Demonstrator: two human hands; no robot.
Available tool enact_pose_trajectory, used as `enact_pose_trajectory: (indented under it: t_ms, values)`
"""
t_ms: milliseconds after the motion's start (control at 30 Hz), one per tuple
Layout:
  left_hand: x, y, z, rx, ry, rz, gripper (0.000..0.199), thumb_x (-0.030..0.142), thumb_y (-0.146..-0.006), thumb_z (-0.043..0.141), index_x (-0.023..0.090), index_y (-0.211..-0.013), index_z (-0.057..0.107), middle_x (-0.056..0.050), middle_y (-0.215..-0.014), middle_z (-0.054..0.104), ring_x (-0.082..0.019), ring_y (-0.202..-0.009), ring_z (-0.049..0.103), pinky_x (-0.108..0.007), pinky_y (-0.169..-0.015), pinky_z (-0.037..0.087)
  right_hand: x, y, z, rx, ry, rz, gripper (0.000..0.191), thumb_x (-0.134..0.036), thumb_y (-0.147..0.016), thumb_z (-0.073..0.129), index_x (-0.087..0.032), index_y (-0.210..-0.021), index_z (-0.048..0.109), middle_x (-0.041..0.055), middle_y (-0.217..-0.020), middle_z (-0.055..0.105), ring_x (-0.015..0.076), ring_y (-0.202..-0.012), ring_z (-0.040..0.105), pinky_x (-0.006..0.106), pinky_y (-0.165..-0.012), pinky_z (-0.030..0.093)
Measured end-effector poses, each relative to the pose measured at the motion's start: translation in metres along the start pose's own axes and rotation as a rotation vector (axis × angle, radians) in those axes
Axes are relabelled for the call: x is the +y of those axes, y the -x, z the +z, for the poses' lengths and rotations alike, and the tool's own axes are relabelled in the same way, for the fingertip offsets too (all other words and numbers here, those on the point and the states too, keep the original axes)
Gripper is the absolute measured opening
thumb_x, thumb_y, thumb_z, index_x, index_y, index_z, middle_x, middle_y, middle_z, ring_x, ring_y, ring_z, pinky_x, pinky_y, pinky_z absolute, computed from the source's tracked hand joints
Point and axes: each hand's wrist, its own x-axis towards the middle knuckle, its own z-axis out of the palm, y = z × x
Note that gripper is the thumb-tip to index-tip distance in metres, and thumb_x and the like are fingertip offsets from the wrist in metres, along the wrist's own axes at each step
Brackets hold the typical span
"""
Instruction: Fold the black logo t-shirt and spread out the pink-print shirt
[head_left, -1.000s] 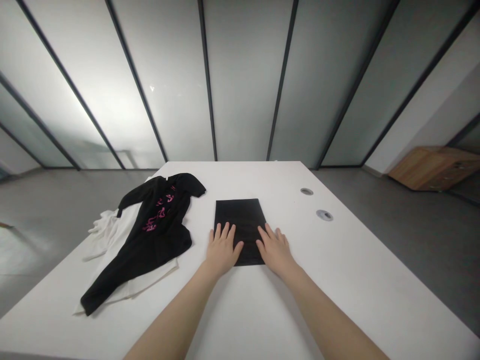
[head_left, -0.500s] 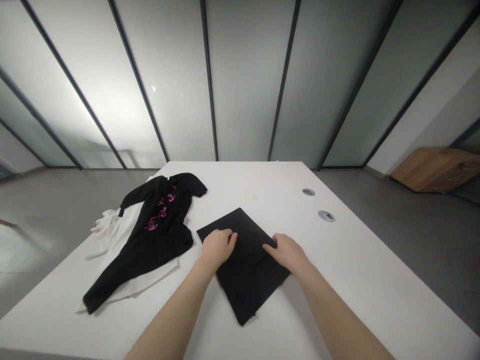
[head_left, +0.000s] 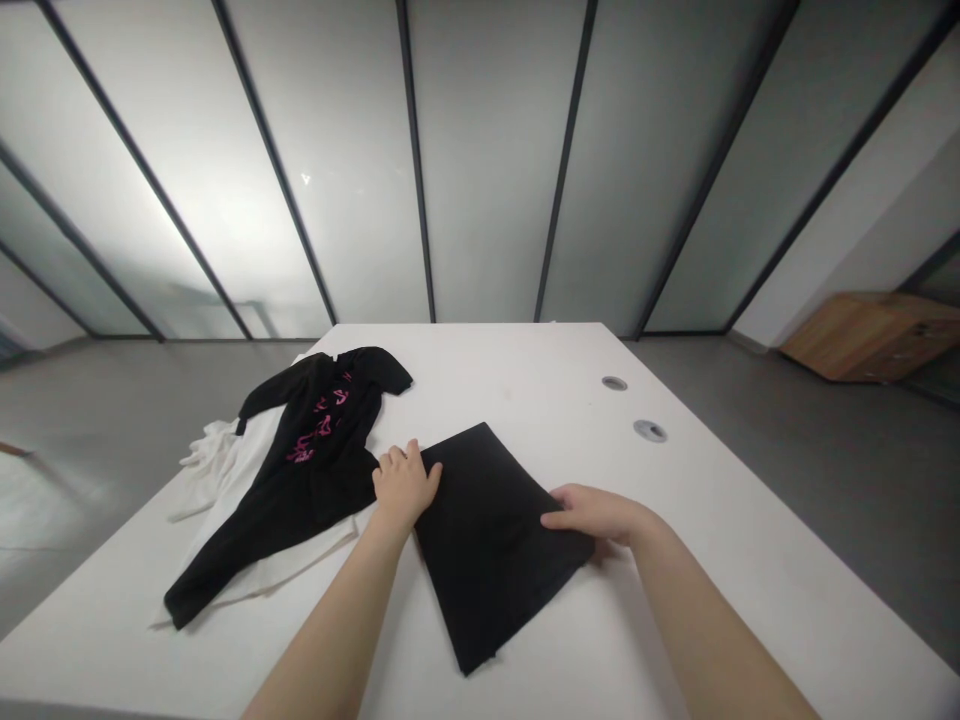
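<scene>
A folded black cloth (head_left: 495,540) lies at an angle on the white table (head_left: 510,380), in the middle front. At its upper left edge is my left hand (head_left: 405,485), thumb on top of the cloth and fingers curled over the corner, gripping it. My right hand (head_left: 600,515) pinches the cloth's right edge, thumb above and the fingers partly hidden beneath. Left of my left hand, a black shirt with pink print (head_left: 322,470) is spread over white clothing (head_left: 259,450).
Two round grommets, one farther (head_left: 615,383) and one nearer (head_left: 650,431), are set in the table's right side. A wooden cabinet (head_left: 862,335) stands on the floor at right. Frosted glass panels (head_left: 495,160) rise behind the table.
My left hand has shifted left from the top of the black cloth to its left corner. My right hand has moved slightly right and nearer, and the cloth has turned and shifted a little.
</scene>
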Motion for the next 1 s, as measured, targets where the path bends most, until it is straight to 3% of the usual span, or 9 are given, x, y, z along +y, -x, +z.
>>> enact_pose_trajectory:
  t_ms: [100,233,300,367,533,667,833,933,1000]
  values:
    - [-0.003,-0.006,0.010,-0.030,0.175,0.168,0.051,0.043,-0.097,0.060,0.016,-0.140,0.059,-0.020,-0.127,0.065,-0.037,-0.123,0.060,-0.050,-0.107,0.046,-0.004,-0.001,0.007,-0.101,-0.124,0.047,0.039,-0.054,-0.079,0.086,-0.017,-0.092,0.077,0.0104,-0.089,0.080,0.0229,-0.074,0.074,0.029,-0.060,0.057]
    - [0.000,-0.014,0.028,0.048,0.491,0.364,0.057,0.033,-0.094,0.064,0.018,-0.147,0.050,-0.017,-0.148,0.055,-0.031,-0.145,0.049,-0.046,-0.119,0.041,-0.006,-0.017,0.017,0.201,-0.349,0.032,0.041,-0.057,-0.088,0.077,-0.020,-0.106,0.073,0.0094,-0.097,0.080,0.0187,-0.072,0.074,0.024,-0.054,0.054]
    - [0.002,-0.014,0.031,0.135,0.518,0.304,0.060,0.033,-0.094,0.064,0.017,-0.149,0.047,-0.019,-0.150,0.053,-0.033,-0.147,0.047,-0.049,-0.119,0.042,-0.005,-0.025,0.019,0.308,-0.368,0.002,0.034,-0.048,-0.091,0.075,-0.021,-0.111,0.072,0.0096,-0.104,0.081,0.0182,-0.076,0.075,0.022,-0.055,0.054]
    - [0.002,-0.011,0.026,0.130,0.431,0.172,0.055,0.035,-0.096,0.061,0.012,-0.145,0.051,-0.023,-0.140,0.059,-0.036,-0.137,0.057,-0.052,-0.113,0.047,-0.003,-0.028,0.020,0.296,-0.366,0.008,0.030,-0.036,-0.089,0.075,-0.021,-0.114,0.071,0.0099,-0.108,0.081,0.0197,-0.083,0.077,0.023,-0.059,0.057]
    - [0.004,0.002,-0.003,-0.205,0.121,0.063,0.041,0.048,-0.102,0.051,0.011,-0.112,0.068,-0.022,-0.108,0.072,-0.037,-0.106,0.072,-0.047,-0.090,0.055,0.001,-0.026,0.022,0.118,-0.385,0.005,0.034,-0.034,-0.087,0.075,-0.023,-0.119,0.068,0.0105,-0.108,0.082,0.0258,-0.095,0.079,0.034,-0.074,0.065]
    - [0.012,0.003,-0.011,-0.270,0.187,0.092,0.031,0.039,-0.100,0.059,0.013,-0.112,0.068,-0.022,-0.116,0.073,-0.034,-0.111,0.072,-0.040,-0.094,0.053,0.002,-0.029,0.027,0.073,-0.543,-0.042,0.038,-0.035,-0.087,0.079,-0.020,-0.120,0.069,0.0133,-0.116,0.080,0.0277,-0.106,0.078,0.043,-0.093,0.064]
    - [0.016,-0.005,-0.006,-0.332,0.858,-0.037,0.018,0.026,-0.095,0.066,0.014,-0.108,0.068,-0.017,-0.108,0.076,-0.029,-0.105,0.073,-0.037,-0.093,0.055,-0.004,-0.035,0.028,0.143,-0.709,-0.132,0.027,-0.019,-0.088,0.075,-0.017,-0.114,0.073,0.0127,-0.115,0.081,0.0260,-0.105,0.079,0.044,-0.111,0.055]
    - [0.010,-0.008,-0.003,-0.592,1.336,-0.173,0.030,0.041,-0.093,0.072,0.014,-0.104,0.070,-0.013,-0.096,0.078,-0.025,-0.088,0.075,-0.034,-0.078,0.059,-0.010,-0.034,0.024,0.122,-0.865,-0.026,0.021,-0.018,-0.096,0.061,-0.013,-0.114,0.073,0.0126,-0.107,0.083,0.0226,-0.095,0.080,0.040,-0.111,0.055]
    - [0.002,-0.010,-0.001,-0.770,1.421,-0.250,0.042,0.051,-0.087,0.079,0.013,-0.100,0.072,-0.012,-0.089,0.077,-0.022,-0.076,0.073,-0.031,-0.067,0.059,-0.011,-0.033,0.020,0.071,-0.970,0.042,0.025,-0.022,-0.103,0.053,-0.010,-0.116,0.072,0.0130,-0.103,0.083,0.0215,-0.092,0.081,0.037,-0.109,0.056]
